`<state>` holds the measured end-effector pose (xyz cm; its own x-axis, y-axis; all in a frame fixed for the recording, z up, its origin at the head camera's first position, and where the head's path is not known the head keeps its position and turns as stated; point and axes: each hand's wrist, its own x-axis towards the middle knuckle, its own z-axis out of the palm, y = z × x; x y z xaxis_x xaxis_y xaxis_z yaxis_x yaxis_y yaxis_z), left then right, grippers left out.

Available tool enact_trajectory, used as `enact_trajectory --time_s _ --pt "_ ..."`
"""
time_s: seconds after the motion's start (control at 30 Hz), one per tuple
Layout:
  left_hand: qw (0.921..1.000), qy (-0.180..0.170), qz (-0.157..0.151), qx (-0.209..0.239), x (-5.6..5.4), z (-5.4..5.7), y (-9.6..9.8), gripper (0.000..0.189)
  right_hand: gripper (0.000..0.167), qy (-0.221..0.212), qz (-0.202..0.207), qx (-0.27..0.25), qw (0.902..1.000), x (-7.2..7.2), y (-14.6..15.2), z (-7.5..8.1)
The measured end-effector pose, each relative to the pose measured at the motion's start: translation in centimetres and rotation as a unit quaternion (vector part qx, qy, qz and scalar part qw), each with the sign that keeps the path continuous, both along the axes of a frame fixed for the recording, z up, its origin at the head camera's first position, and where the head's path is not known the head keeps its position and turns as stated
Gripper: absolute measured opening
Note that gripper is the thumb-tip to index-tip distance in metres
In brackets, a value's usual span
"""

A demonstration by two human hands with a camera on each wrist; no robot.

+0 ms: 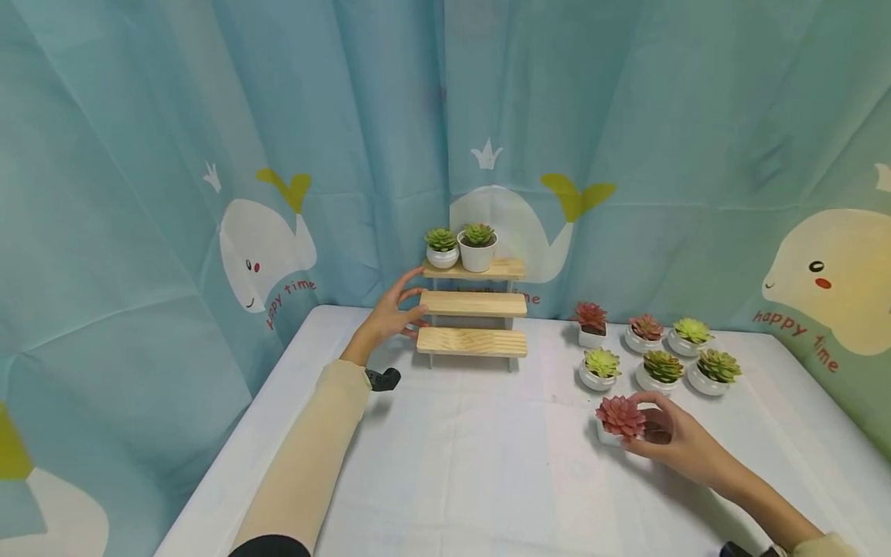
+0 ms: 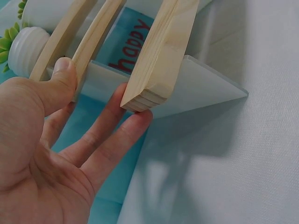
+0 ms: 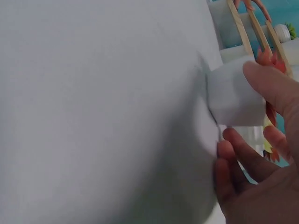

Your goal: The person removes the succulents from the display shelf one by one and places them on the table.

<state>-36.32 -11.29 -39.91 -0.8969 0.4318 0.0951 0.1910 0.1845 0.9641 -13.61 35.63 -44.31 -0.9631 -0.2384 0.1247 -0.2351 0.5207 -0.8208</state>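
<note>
A three-step wooden plant stand (image 1: 473, 303) stands at the back of the table. At its left end my left hand (image 1: 387, 316) holds the planks' ends; in the left wrist view the thumb (image 2: 63, 74) lies on the middle plank and two fingertips touch the lowest plank (image 2: 154, 79). On the top plank sit a small green succulent (image 1: 442, 247) and a larger one in a white pot (image 1: 477, 249). At the right front my right hand (image 1: 685, 445) pinches a red succulent (image 1: 622, 418) in a square white pot (image 3: 236, 95), its base close to the table.
Right of the stand, several potted succulents are grouped: a dark red one (image 1: 591, 323), a reddish one (image 1: 644, 333), yellow-green ones (image 1: 691, 334) and darker green ones (image 1: 717, 370). A blue whale-print curtain (image 1: 376, 116) hangs behind the white table (image 1: 473, 449).
</note>
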Motion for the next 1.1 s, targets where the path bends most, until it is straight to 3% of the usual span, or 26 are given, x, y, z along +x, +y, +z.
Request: enact_trajectory --time_s 0.27,0.5,0.9,1.1 --pt "0.9999 0.007 0.005 -0.012 -0.2 0.2 -0.1 0.078 0.081 -0.035 0.060 0.021 0.9974 -0.6 1.1 2.1" --pt "0.9999 0.006 0.009 -0.008 -0.2 -0.1 0.0 0.078 0.085 -0.034 0.096 0.042 0.9939 -1.0 2.1 4.5" --pt "0.9997 0.011 0.013 -0.016 -0.2 -0.1 -0.1 0.078 0.083 0.041 0.059 0.103 0.9921 -2.3 2.3 8.7" --pt "0.9997 0.010 0.014 -0.019 -0.3 -0.3 0.0 0.078 0.081 0.046 0.047 0.117 0.9909 -2.9 2.3 10.1"
